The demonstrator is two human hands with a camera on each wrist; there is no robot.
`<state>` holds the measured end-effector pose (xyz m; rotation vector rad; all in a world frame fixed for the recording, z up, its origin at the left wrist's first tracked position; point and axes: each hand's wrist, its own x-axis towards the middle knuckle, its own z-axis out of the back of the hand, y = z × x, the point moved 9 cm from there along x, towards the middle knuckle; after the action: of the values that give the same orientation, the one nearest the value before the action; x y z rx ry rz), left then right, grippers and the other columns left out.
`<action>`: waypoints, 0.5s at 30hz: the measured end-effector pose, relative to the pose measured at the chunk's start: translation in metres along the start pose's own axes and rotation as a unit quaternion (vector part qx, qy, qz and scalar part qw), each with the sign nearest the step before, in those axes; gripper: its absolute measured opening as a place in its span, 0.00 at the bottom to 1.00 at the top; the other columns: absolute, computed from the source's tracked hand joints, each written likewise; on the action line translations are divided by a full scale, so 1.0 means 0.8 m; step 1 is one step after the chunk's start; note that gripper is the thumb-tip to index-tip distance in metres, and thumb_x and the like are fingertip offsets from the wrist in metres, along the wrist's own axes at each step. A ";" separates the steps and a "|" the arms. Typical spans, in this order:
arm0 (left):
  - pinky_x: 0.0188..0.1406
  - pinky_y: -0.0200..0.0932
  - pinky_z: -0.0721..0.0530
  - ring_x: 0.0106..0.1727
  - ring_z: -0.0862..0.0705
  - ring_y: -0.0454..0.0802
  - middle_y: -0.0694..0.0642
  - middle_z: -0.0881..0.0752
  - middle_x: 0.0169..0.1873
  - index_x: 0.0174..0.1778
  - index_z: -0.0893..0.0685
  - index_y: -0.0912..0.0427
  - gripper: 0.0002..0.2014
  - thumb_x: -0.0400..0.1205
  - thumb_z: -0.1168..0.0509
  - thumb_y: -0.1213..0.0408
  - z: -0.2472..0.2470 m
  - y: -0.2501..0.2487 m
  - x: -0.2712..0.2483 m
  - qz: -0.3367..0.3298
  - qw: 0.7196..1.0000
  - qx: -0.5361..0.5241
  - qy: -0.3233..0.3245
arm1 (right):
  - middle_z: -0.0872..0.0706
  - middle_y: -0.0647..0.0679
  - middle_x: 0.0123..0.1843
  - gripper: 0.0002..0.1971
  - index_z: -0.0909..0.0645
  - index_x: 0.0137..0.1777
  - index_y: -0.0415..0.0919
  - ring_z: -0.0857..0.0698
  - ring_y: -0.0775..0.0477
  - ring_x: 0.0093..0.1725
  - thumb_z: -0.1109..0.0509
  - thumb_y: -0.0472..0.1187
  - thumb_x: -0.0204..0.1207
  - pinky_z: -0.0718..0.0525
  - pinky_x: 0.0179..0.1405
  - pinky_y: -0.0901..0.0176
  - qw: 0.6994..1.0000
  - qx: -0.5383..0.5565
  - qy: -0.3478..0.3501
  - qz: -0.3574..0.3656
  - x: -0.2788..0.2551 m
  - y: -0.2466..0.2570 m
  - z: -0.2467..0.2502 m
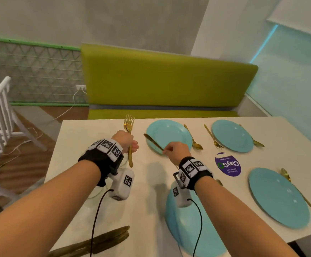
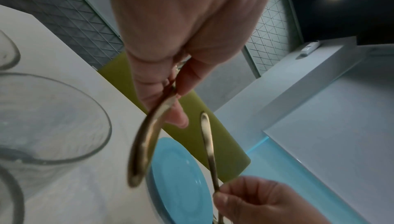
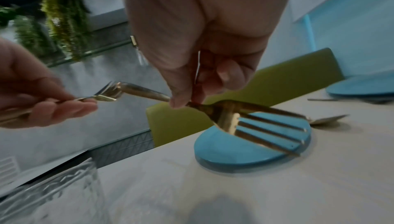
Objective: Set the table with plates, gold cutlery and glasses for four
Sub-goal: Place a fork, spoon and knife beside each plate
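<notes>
My left hand (image 1: 126, 140) grips a couple of gold forks (image 1: 129, 125) upright by their handles (image 2: 145, 143), tines up, left of the far-left blue plate (image 1: 171, 132). My right hand (image 1: 175, 151) pinches one gold fork (image 3: 226, 114) at its neck over that plate's near edge. Its handle (image 1: 153, 142) points away to the left, and its tines hang under my palm above the plate (image 3: 245, 151). Three more blue plates lie far right (image 1: 232, 136), near right (image 1: 278, 197) and under my right forearm (image 1: 188, 230).
Gold spoons (image 1: 195, 141) and a fork (image 1: 213, 138) lie between the far plates on the white table (image 1: 95, 145). Clear glasses (image 2: 53, 118) stand under my left wrist. Gold knives (image 1: 99, 242) lie at the near edge, by a purple sticker (image 1: 227, 164). A green bench (image 1: 160, 80) stands behind.
</notes>
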<state>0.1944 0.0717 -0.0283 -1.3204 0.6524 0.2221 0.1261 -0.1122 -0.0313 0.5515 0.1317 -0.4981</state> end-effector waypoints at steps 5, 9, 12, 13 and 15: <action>0.17 0.37 0.23 0.23 0.22 0.51 0.62 0.25 0.30 0.37 0.29 0.65 0.12 0.85 0.49 0.79 0.016 -0.006 0.026 0.007 0.999 -0.038 0.012 | 0.13 0.44 0.49 0.08 0.17 0.38 0.43 0.16 0.41 0.60 0.34 0.41 0.78 0.18 0.64 0.53 0.996 -0.042 0.056 -0.054 0.034 0.002 -0.035; 0.23 0.37 0.24 0.27 0.25 0.51 0.62 0.25 0.31 0.35 0.30 0.64 0.13 0.85 0.48 0.81 0.024 -0.016 0.043 0.010 0.998 -0.067 0.016 | 0.17 0.41 0.66 0.21 0.19 0.65 0.35 0.21 0.41 0.68 0.41 0.49 0.83 0.24 0.68 0.55 0.978 -0.152 0.121 -0.076 0.056 0.013 -0.069; 0.26 0.37 0.25 0.29 0.27 0.51 0.62 0.25 0.32 0.36 0.30 0.64 0.14 0.85 0.49 0.80 0.026 -0.022 0.055 0.017 0.996 -0.086 0.020 | 0.22 0.43 0.72 0.24 0.26 0.72 0.36 0.25 0.42 0.73 0.49 0.50 0.86 0.26 0.69 0.54 0.973 -0.163 0.138 -0.089 0.072 0.019 -0.090; 0.26 0.37 0.24 0.30 0.26 0.50 0.62 0.24 0.33 0.37 0.30 0.64 0.13 0.86 0.49 0.80 0.026 -0.022 0.058 0.023 0.995 -0.090 0.022 | 0.24 0.43 0.74 0.23 0.27 0.73 0.37 0.26 0.42 0.74 0.50 0.49 0.87 0.27 0.70 0.53 0.973 -0.159 0.143 -0.090 0.076 0.022 -0.097; 0.28 0.36 0.22 0.31 0.25 0.50 0.62 0.23 0.34 0.40 0.29 0.65 0.11 0.86 0.49 0.79 0.027 -0.021 0.065 0.033 0.995 -0.092 0.023 | 0.26 0.42 0.75 0.22 0.29 0.75 0.39 0.27 0.40 0.75 0.49 0.46 0.87 0.27 0.70 0.51 0.972 -0.154 0.151 -0.089 0.083 0.025 -0.110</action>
<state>0.2515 0.0767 -0.0412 -1.4855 0.7271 0.3120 0.1948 -0.0783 -0.1129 0.3078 0.5437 -0.5532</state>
